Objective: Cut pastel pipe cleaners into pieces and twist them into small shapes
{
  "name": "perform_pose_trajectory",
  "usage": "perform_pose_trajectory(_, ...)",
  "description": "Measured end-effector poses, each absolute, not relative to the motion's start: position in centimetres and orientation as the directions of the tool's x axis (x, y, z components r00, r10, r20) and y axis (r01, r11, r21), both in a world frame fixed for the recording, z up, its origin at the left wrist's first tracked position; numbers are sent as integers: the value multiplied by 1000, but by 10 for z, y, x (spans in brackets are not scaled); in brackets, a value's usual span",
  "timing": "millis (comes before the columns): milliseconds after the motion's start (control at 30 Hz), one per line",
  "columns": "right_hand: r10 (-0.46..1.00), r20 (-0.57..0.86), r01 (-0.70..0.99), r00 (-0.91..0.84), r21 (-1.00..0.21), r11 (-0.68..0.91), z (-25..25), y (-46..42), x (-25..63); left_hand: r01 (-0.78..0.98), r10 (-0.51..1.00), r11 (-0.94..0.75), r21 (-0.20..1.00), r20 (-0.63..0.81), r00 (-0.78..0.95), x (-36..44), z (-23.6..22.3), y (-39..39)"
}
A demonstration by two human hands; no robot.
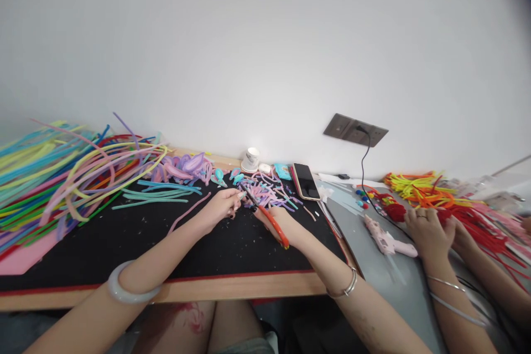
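My left hand (226, 204) is closed in a pinch over the black mat (141, 243); the small thing at its fingertips is too small to make out. My right hand (280, 222) is wrapped round orange-handled pliers (274, 224), whose dark metal nose points up and left, close to the left fingertips. Just behind both hands lies a pile of short cut pastel pipe cleaners (267, 191). Beside my left wrist, a mauve pipe cleaner (188, 213) rests on the mat. Turquoise looped pieces (218, 177) and a lilac looped bundle (186, 166) lie further back.
Long multicoloured pipe cleaners (83, 177) heap up at left. By the wall stand a paper cup (250, 159) and a phone (306, 181). On the right, a pink glue gun (388, 240) lies near a co-worker's hands (429, 229), which hold something red. A black cord (363, 168) hangs from the socket.
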State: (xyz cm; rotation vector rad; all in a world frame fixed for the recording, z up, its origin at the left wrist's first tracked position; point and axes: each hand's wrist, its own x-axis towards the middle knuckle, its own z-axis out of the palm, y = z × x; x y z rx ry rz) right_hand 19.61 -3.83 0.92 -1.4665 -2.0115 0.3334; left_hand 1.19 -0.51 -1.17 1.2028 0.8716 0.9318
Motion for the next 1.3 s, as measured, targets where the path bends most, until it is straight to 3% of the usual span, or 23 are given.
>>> perform_pose_trajectory(133, 976, 138, 871, -170, -443, 214, 23, -25, 208, -175, 945, 59, 983, 1, 328, 10, -16, -2)
perform_pose_trajectory(267, 994, 55, 991, 92, -98, -87, 34, -12, 218, -110, 955, 27, 994, 7, 298, 8, -19, 1)
perform_pose_trajectory(433, 995, 26, 995, 98, 4, -98, 29, -2, 223, -62, 961, -28, 998, 44, 273, 9, -11, -1)
perform_pose_trajectory(500, 997, 23, 997, 72, -9, -72, 29, -3, 224, -66, 962, -23, 998, 40, 270, 10, -8, -2)
perform_pose_trajectory(600, 989, 149, 995, 11, -103, 4, 35, -10, 221, -66, 959, -5, 998, 24, 284, 11, -6, -4)
perform_pose_trajectory(667, 964, 247, 958, -101, -238, 162, 39, -17, 214, -80, 952, 12, 997, 13, 305, 12, -5, -6)
perform_pose_trajectory(767, 896, 196, 779, -398, -444, 443, 38, -25, 197, -106, 937, 43, 993, -3, 349, 13, -4, -9)
perform_pose_trajectory(833, 864, 202, 713, -462, -494, 497, 32, -28, 187, -126, 932, 62, 990, -13, 362, 13, -2, -10)
perform_pose_trajectory(1100, 881, 354, 685, -313, -558, 467, 14, -29, 176, -166, 941, 119, 979, -58, 333, 14, 7, -13)
perform_pose_trajectory(1300, 871, 439, 698, -223, -551, 456, 10, -32, 167, -115, 957, -18, 993, 50, 286, 13, 7, -13)
